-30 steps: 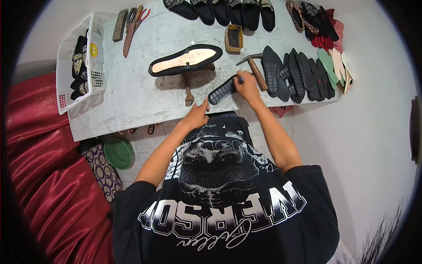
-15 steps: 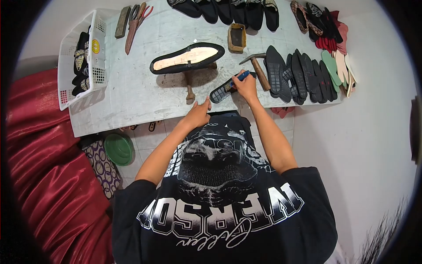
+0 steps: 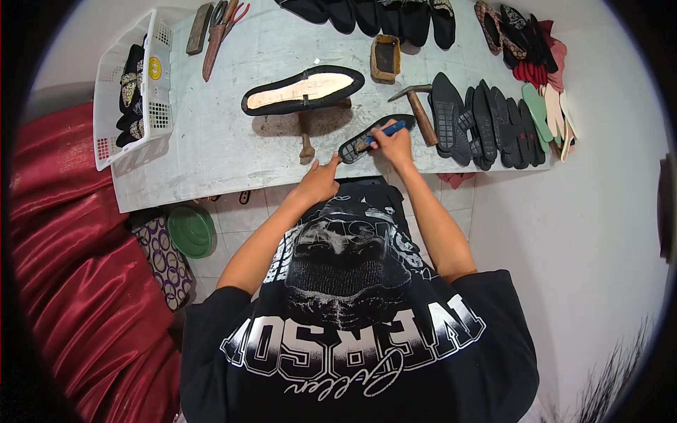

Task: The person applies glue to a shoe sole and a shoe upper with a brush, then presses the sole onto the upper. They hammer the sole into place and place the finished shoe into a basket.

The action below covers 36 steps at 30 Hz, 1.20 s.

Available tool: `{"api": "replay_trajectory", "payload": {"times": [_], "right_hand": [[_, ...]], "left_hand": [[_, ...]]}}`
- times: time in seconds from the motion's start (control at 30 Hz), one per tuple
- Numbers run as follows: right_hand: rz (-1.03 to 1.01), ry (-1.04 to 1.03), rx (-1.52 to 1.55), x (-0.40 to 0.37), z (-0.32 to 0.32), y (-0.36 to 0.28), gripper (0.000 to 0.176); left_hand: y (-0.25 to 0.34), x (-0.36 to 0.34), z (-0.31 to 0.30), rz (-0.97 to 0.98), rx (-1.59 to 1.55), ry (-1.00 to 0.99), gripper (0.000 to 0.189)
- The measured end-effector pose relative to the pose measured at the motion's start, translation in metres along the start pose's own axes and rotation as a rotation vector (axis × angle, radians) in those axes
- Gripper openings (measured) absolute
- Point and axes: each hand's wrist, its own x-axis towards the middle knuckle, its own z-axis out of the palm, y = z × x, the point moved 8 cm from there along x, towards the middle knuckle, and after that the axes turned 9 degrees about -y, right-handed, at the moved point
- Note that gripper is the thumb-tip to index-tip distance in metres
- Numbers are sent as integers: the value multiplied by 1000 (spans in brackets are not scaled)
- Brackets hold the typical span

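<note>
My right hand [image 3: 396, 146] is closed round a blue-handled brush [image 3: 394, 127], its lower end at the tread of a black shoe sole [image 3: 350, 149]. That sole lies slanted near the table's front edge, patterned face up; my right hand covers part of it. At its near left end, my left hand [image 3: 321, 179] touches the rim with an outstretched index finger, the thumb apart. Beyond both hands, a black shoe upper with a pale insole board [image 3: 303, 93] sits bottom up on a metal shoe stand [image 3: 305, 144]. A hammer [image 3: 421, 118] lies right of my right hand.
Black soles [image 3: 446, 120] line up at the right, beside green and pale insoles [image 3: 537, 116]. A glue-stained tub [image 3: 386, 59] and several black shoes [image 3: 416, 25] are at the back. A white basket [image 3: 161, 88] of shoes and pliers [image 3: 229, 20] occupy the left.
The brush has tilted lower in my right hand, its handle leaning further right, with more of the sole showing. My left hand stays at the sole's end. The whole view has shifted slightly.
</note>
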Motion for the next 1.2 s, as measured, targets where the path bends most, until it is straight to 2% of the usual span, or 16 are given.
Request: {"api": "replay_trajectory", "payload": {"times": [0.13, 0.23, 0.3, 0.37, 0.43, 0.53, 0.6, 0.63, 0.7, 0.77, 0.9, 0.97, 1.0, 1.07, 1.1, 1.2], "right_hand": [[-61, 201, 35, 24, -69, -1, 19], [-132, 368, -93, 19, -98, -23, 21], [-164, 383, -156, 8, -82, -26, 20], [-458, 318, -694, -10, -32, -51, 17], [-704, 50, -707, -32, 33, -59, 14], [-611, -54, -645, -47, 72, -58, 14], [-542, -40, -475, -41, 67, -53, 14], [-481, 57, -512, -32, 51, -48, 15], [-72, 158, -35, -11, 9, -13, 22], [-119, 280, 23, 6, -33, -2, 27], [-113, 334, -3, 2, -40, -11, 29], [-283, 383, -357, -7, -21, -15, 25], [-502, 317, -558, -31, 5, -55, 19], [-667, 73, -585, -50, 47, -57, 11], [-671, -42, -585, -59, 63, -55, 10], [-580, -144, -552, -67, 68, -53, 11]], "left_hand": [[2, 0, -1, 42, 32, 92, 79], [0, 3, 0, 37, 4, 40, 79], [0, 4, 0, 39, 4, 30, 79], [0, 5, 0, 43, 6, 19, 79], [0, 6, 0, 20, -6, -24, 80], [8, -1, -8, -15, -6, -80, 81], [7, 0, -8, -2, 13, -50, 81], [8, 0, -10, 14, 31, -17, 82], [8, 2, -8, 5, 25, -21, 81], [10, 2, -10, -4, 20, -23, 81], [11, 1, -10, 6, 26, -40, 79], [3, 4, -7, 27, 34, -23, 79], [-1, 8, -3, 25, 26, -45, 78], [-1, 11, 0, 30, 19, -70, 77], [-1, 10, 0, 20, 22, -76, 78], [7, 4, -9, 3, 22, -84, 78]]}}
